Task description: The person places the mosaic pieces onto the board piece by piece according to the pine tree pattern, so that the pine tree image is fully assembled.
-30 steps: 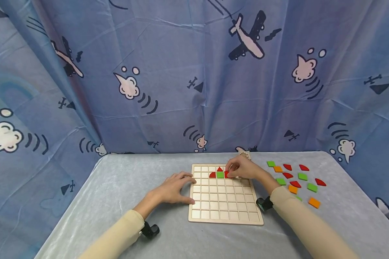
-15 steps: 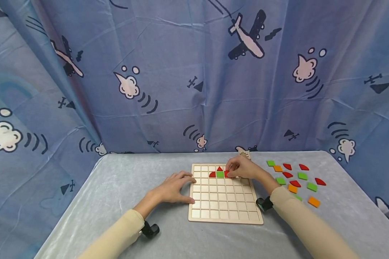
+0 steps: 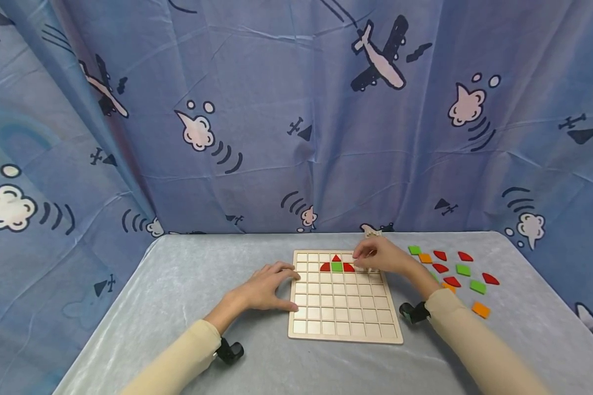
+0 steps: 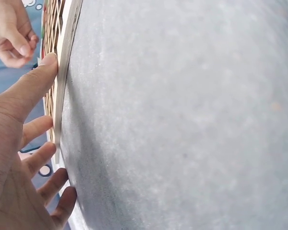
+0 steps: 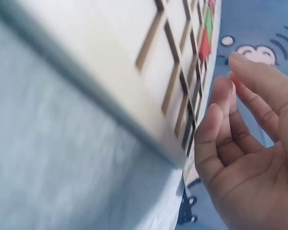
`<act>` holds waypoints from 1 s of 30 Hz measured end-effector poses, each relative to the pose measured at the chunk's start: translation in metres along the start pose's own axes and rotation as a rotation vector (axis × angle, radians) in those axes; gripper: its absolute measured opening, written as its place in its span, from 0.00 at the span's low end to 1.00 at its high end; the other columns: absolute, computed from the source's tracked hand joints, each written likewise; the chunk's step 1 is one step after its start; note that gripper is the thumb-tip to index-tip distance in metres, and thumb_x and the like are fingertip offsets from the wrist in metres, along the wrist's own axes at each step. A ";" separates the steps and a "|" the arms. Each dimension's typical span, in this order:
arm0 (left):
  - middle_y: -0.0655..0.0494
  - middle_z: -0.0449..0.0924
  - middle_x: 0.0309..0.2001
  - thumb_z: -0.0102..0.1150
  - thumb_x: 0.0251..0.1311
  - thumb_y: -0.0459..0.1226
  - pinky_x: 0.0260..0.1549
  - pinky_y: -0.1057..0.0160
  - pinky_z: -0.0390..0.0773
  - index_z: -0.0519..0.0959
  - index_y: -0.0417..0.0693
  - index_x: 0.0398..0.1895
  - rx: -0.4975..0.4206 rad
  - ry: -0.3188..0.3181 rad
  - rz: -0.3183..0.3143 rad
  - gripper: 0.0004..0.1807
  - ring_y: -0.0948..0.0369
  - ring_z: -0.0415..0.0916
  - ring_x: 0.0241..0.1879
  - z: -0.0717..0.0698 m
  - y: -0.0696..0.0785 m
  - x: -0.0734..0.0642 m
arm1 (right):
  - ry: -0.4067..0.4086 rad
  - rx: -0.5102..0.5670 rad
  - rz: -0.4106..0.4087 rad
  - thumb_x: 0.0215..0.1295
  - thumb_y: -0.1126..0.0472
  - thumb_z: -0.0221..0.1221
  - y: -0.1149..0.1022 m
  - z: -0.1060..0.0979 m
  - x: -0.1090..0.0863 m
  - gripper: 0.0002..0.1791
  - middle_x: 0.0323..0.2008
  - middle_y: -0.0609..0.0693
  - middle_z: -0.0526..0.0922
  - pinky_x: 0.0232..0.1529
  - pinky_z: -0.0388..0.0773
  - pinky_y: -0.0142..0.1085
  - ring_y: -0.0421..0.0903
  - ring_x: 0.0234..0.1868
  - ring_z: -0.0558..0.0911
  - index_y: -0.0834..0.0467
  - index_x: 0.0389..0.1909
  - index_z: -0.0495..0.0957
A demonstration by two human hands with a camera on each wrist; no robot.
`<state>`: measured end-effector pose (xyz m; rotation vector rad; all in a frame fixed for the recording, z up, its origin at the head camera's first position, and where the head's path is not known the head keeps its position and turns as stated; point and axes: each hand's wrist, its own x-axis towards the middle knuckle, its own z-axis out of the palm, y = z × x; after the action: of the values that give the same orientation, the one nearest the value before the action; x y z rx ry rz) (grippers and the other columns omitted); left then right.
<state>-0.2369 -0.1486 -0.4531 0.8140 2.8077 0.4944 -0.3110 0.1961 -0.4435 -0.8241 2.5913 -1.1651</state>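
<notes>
A square wooden grid board [image 3: 346,302] lies on the cloth-covered table. Near its far edge a green square [image 3: 336,266] sits in a cell, with a red triangle [image 3: 336,258] above it and a red quarter-circle piece [image 3: 324,267] and another red quarter-circle [image 3: 348,267] at its sides. My left hand [image 3: 264,288] rests at the board's left edge, thumb and fingertips on the rim, fingers spread. My right hand [image 3: 382,255] hovers over the upper right cells, just right of the second quarter-circle. In the right wrist view its fingers [image 5: 209,124] are relaxed and hold nothing.
Loose pieces lie right of the board: several red quarter-circles [image 3: 465,256], green squares [image 3: 463,270] and orange pieces [image 3: 481,310]. A small pale object [image 3: 373,233] stands behind the right hand, partly hidden. A blue patterned curtain [image 3: 257,137] hangs behind the table.
My right hand has let go of the red quarter-circle and moved slightly right; that piece now shows fully in its cell. My left hand stays at the board's edge.
</notes>
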 end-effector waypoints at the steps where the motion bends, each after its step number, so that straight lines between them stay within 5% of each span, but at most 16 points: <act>1: 0.59 0.62 0.73 0.66 0.52 0.63 0.66 0.40 0.64 0.71 0.64 0.66 0.000 0.000 -0.001 0.39 0.51 0.61 0.70 0.000 0.000 0.000 | 0.007 -0.002 0.011 0.63 0.61 0.66 0.001 -0.003 -0.004 0.11 0.37 0.56 0.85 0.37 0.78 0.33 0.45 0.35 0.80 0.64 0.42 0.82; 10: 0.57 0.62 0.73 0.66 0.52 0.63 0.64 0.38 0.64 0.71 0.62 0.65 -0.008 0.012 0.011 0.38 0.50 0.61 0.70 0.000 0.000 -0.001 | 0.056 0.018 0.109 0.66 0.57 0.64 0.015 -0.029 -0.037 0.13 0.42 0.54 0.83 0.38 0.78 0.35 0.44 0.39 0.80 0.61 0.45 0.82; 24: 0.56 0.62 0.73 0.66 0.52 0.63 0.64 0.37 0.64 0.71 0.62 0.66 -0.015 0.017 0.022 0.38 0.49 0.61 0.70 0.001 -0.001 -0.002 | 0.089 -0.056 0.124 0.65 0.55 0.64 0.024 -0.051 -0.072 0.15 0.43 0.54 0.85 0.38 0.79 0.29 0.37 0.38 0.79 0.62 0.45 0.82; 30: 0.56 0.62 0.73 0.66 0.52 0.63 0.63 0.36 0.64 0.72 0.62 0.66 -0.018 0.019 0.022 0.38 0.49 0.61 0.70 0.000 0.001 -0.002 | 0.064 -0.042 0.181 0.66 0.55 0.64 0.026 -0.060 -0.083 0.16 0.42 0.55 0.84 0.37 0.82 0.32 0.42 0.35 0.81 0.63 0.47 0.80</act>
<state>-0.2351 -0.1491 -0.4527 0.8424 2.8100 0.5323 -0.2757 0.2945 -0.4272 -0.5543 2.6836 -1.1063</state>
